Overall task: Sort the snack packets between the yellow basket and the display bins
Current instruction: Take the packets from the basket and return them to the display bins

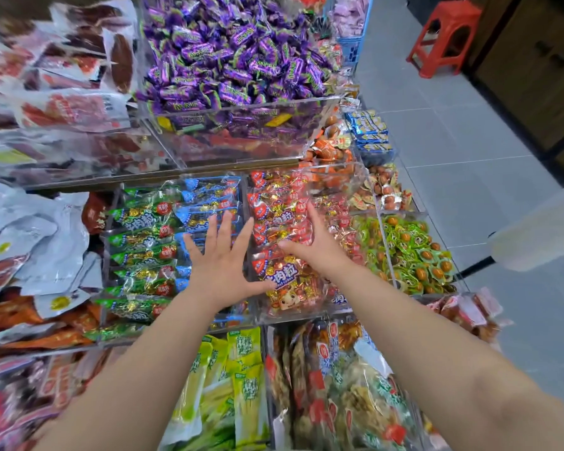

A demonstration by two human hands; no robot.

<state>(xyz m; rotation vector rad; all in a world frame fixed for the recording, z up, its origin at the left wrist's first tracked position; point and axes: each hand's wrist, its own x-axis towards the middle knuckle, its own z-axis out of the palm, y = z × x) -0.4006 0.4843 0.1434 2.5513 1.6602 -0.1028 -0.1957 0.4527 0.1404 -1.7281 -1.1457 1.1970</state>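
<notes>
Both my hands reach over clear acrylic display bins full of snack packets. My left hand hovers with fingers spread straight above the blue packets, next to the green packets. My right hand lies flat with straight fingers on the red packets in the neighbouring bin. Neither hand holds a packet. No yellow basket shows in this view.
A bin of purple candies stands behind. Small green-wrapped snacks lie to the right, yellow-green packs and mixed bags in front, and large meat packs to the left. A red stool stands on the grey tiled floor.
</notes>
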